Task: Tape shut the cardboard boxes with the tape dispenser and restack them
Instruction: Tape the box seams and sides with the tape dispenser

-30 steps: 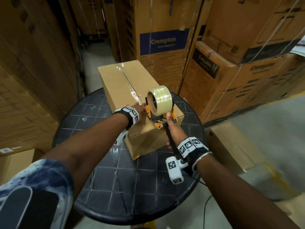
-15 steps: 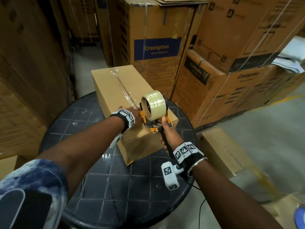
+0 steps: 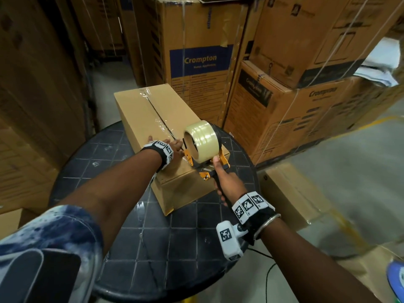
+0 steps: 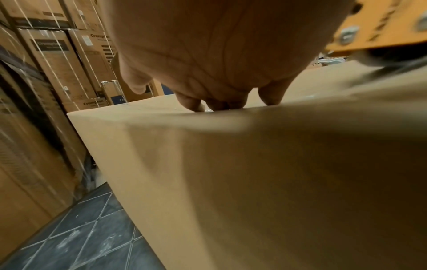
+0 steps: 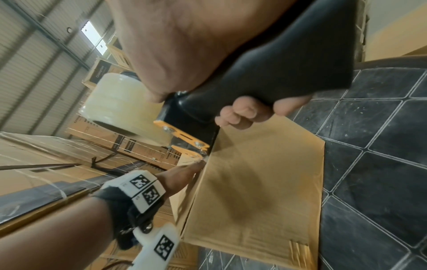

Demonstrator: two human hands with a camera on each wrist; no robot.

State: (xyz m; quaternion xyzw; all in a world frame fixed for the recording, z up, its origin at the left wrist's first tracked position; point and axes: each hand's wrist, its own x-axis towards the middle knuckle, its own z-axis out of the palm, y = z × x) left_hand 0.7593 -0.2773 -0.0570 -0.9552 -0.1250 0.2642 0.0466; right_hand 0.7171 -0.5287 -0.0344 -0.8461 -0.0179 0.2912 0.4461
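The right hand (image 3: pixel 228 184) reaches in from the near right, fingers wrapped tight round the black handle of the tape dispenser (image 3: pixel 204 150), whose front end sits at the near end of the box top. The left hand (image 3: pixel 168 143) stretches in from the near left and rests on the cardboard box (image 3: pixel 150 114), fingers extended, tips pressing the top. The box lies on the round tiled table (image 3: pixel 153 243), its far end reaching past the table's far rim. Bare tiles lie near and left. Stacked cartons (image 3: pixel 196 51) stand close behind.
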